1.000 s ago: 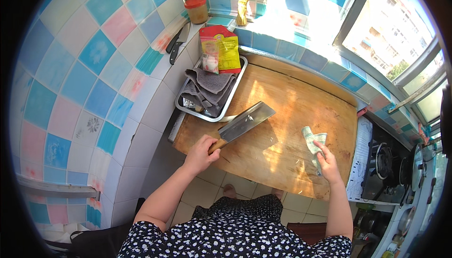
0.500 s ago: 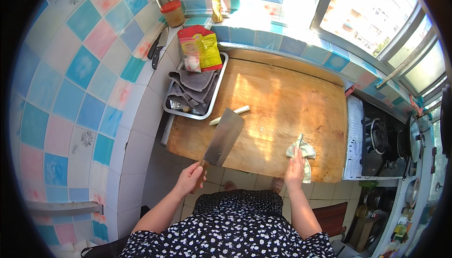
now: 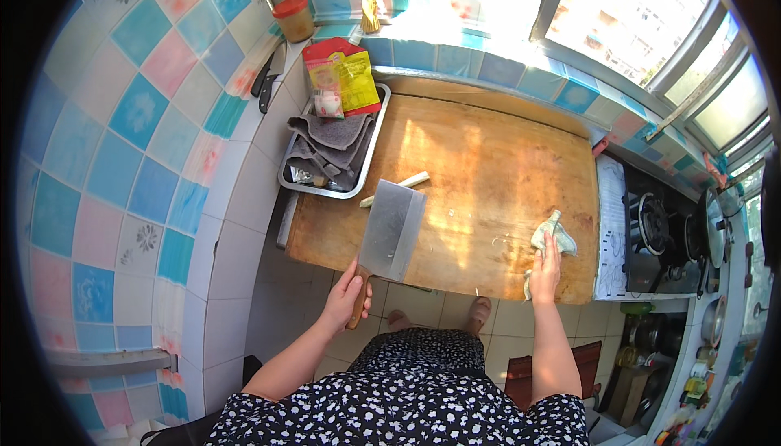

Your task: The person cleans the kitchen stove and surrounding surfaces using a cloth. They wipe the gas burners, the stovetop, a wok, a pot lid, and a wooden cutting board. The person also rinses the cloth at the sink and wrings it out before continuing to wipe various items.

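Observation:
My left hand [image 3: 348, 300] is closed round the wooden handle of a cleaver [image 3: 390, 230], its broad blade raised at the front left of the wooden board [image 3: 464, 153]. Behind the blade lies a long pale stick-shaped piece [image 3: 413, 180], partly hidden by it. At the board's right side my right hand [image 3: 546, 271] presses on a crumpled pale green and white cloth [image 3: 556, 234], fingers nearly straight along it. The cloth bunches out past the fingertips. A few tiny pale scraps dot the board, and one small pale sliver [image 3: 477, 291] shows at its front edge.
A metal tray [image 3: 379, 121] at the back left holds grey cloths [image 3: 333, 145] and red-and-yellow packets [image 3: 350, 80]. Beside it, knives [image 3: 267, 80] rest on the tiled ledge near a red-lidded jar [image 3: 293, 19]. A gas stove [image 3: 651, 226] stands right of the board.
My right hand has slid the cloth rightward and away from me across the board. In my left hand the cleaver has turned, its blade showing flatter and wider.

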{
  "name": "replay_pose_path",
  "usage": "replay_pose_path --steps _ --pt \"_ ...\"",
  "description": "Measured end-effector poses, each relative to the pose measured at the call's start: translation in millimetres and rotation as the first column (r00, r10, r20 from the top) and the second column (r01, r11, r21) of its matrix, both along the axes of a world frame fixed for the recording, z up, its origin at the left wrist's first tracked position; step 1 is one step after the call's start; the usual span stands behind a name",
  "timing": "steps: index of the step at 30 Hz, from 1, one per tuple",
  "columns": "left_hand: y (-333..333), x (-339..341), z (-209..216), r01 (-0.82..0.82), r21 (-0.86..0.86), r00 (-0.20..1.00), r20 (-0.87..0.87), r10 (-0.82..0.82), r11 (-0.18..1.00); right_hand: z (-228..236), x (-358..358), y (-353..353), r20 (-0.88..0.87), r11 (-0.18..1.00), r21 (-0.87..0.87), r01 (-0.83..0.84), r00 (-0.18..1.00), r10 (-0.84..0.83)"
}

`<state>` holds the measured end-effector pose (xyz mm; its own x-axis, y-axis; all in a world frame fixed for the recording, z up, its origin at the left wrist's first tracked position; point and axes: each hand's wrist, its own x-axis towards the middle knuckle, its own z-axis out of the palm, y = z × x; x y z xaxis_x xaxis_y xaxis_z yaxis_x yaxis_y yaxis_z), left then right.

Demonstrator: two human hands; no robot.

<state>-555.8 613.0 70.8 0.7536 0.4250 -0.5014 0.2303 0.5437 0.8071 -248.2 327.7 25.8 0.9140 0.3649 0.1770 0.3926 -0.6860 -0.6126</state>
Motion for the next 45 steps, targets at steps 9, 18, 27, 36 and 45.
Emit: replay_pose_path --steps 9,18,27,36,45 --pt "-44 32 -15 0.143 0.091 0.990 -0.023 -0.141 0.986 22 -80 149 -0.179 0.937 0.184 -0.297 0.927 0.329" --pt "-41 30 -14 0.081 -0.035 0.995 0.054 -0.079 0.996 76 -65 71 -0.371 0.862 0.500 -0.077 0.881 0.294" --pt "-31 -5 -21 0.049 0.079 0.998 0.022 -0.051 0.996 17 -89 71 -0.142 0.943 0.333 -0.015 0.988 0.066" --pt "-66 -4 -23 0.014 -0.074 0.998 0.066 -0.009 0.997 39 -110 175 -0.326 0.741 0.670 -0.047 0.878 0.350" --pt "-35 -8 -14 -0.140 0.007 0.988 0.074 0.139 0.990 11 21 127 -0.172 0.982 0.187 0.033 0.985 -0.001"
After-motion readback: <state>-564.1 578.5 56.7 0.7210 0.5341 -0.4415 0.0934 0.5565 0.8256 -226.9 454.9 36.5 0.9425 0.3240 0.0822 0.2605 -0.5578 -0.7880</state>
